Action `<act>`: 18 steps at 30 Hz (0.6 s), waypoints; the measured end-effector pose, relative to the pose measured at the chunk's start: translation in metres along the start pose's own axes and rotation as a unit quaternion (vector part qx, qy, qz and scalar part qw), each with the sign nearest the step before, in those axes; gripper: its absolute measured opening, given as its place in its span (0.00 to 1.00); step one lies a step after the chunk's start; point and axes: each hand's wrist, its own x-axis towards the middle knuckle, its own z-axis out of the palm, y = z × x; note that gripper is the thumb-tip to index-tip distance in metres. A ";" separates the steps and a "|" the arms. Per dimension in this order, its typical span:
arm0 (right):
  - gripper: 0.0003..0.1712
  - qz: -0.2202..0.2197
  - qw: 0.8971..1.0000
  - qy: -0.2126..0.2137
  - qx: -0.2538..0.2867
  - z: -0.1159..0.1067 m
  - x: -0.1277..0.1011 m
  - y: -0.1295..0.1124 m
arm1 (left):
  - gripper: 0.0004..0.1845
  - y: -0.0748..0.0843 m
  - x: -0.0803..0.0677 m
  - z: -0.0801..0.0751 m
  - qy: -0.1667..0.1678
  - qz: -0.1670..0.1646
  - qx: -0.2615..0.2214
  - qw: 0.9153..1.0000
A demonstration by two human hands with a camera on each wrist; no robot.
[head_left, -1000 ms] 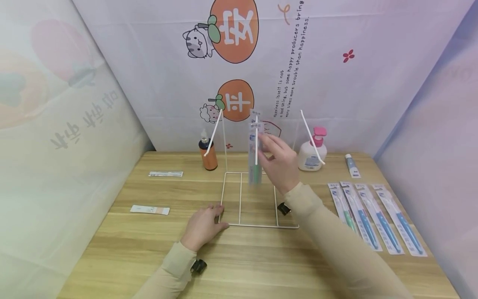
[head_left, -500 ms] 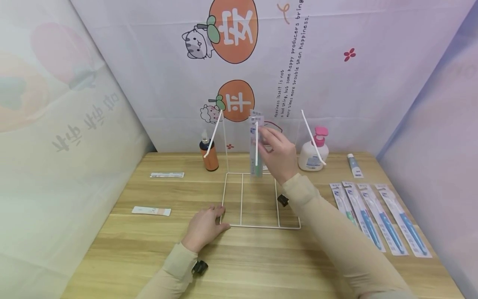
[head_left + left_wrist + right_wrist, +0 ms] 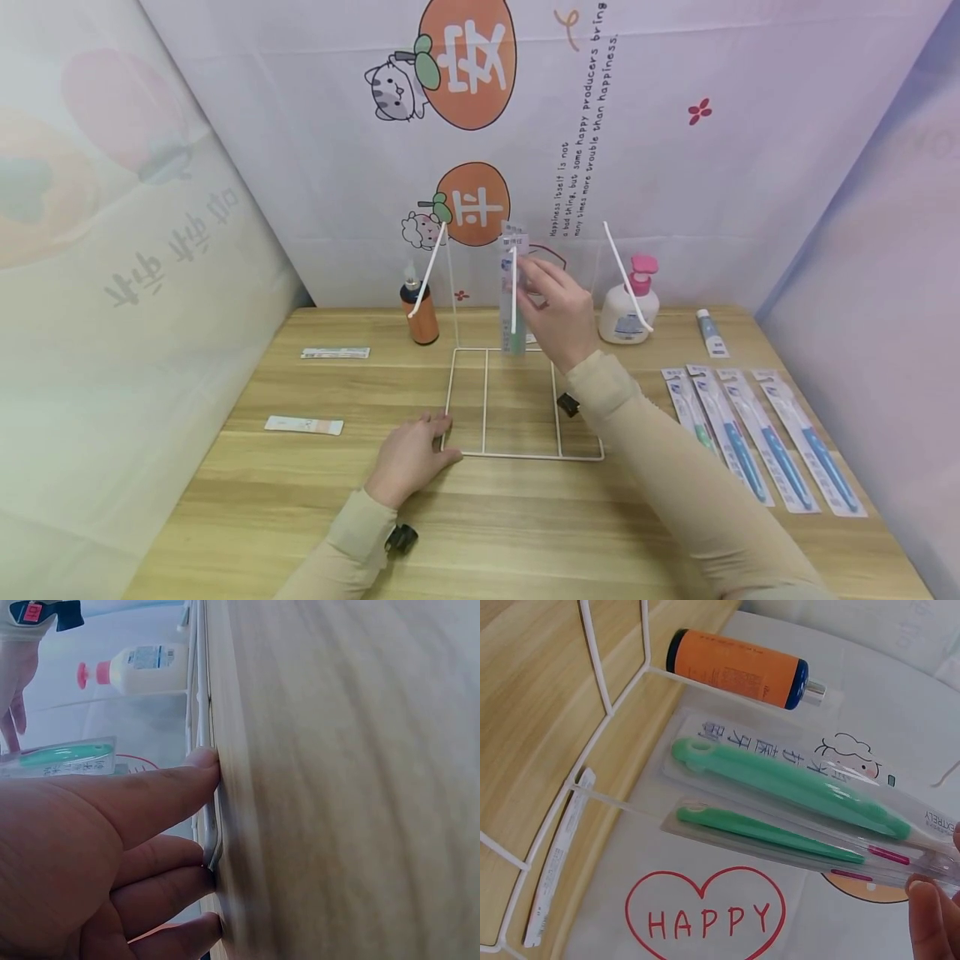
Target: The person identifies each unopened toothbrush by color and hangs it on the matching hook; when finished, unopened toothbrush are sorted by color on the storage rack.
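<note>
A white wire rack [image 3: 525, 455] stands mid-table, its flat base [image 3: 600, 682] towards me and three slanted hooks above. My right hand [image 3: 531, 279] pinches the top of a clear pack with a green toothbrush [image 3: 513, 321] at the centre hook [image 3: 514, 287]. The right wrist view shows two green toothbrush packs [image 3: 780, 780] lying close together, with my fingertips [image 3: 934, 915] at their upper end. My left hand [image 3: 416, 450] lies flat on the table, fingers [image 3: 180, 776] pressing the front-left corner of the rack's base [image 3: 214, 832].
An orange bottle [image 3: 420, 317] stands behind the rack on the left and a pink-pump lotion bottle [image 3: 626, 312] on the right. Several packed toothbrushes [image 3: 757, 433] lie in a row at the right, a small tube [image 3: 707, 332] beyond them. Two flat packets [image 3: 303, 424] lie at the left.
My right hand has carried the toothbrush pack up and back against the centre hook. The left hand has stayed on the rack's corner.
</note>
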 end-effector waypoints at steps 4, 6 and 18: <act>0.24 0.000 1.000 0.002 0.002 -0.002 -0.003 0.002 | 0.30 -0.001 -0.001 0.001 0.002 0.001 -0.001 1.000; 0.26 -0.001 1.000 0.005 0.006 -0.004 -0.005 0.003 | 0.30 -0.001 -0.001 0.001 0.002 0.001 -0.001 1.000; 0.31 0.108 0.990 -0.067 0.067 -0.048 -0.039 0.026 | 0.31 -0.001 -0.001 0.001 -0.001 -0.002 -0.004 1.000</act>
